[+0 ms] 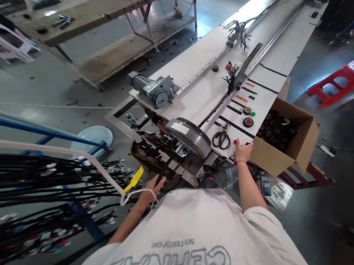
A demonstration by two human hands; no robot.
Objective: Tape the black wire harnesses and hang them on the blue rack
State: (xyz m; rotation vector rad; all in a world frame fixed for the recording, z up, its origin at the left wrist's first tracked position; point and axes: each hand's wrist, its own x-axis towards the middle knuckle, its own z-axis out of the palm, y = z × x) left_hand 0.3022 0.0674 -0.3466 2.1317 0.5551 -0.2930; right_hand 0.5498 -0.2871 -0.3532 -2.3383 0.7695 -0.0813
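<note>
My left hand (152, 189) is low beside the near end of the conveyor bench, its fingers closed round a dark, cable-like strip (166, 166). My right hand (243, 152) rests at the bench's near right corner, thumb and fingers apart, close to a small red button (235, 142). Black-handled scissors (221, 139) lie just left of that hand. Beyond them are a roll of tape with a red core (248, 122), a tan roll (247, 110) and a green button (253, 114). A large wheel-like drum (189, 135) sits at the conveyor's end, between my hands.
An open carton (274, 157) of black rolls stands to the right. Black harnesses hang from a blue rack (81, 215) at my left; a yellow tag (134, 179) hangs near my left hand. A motor (152, 88) juts from the bench. A red stool (340, 83) is farther right.
</note>
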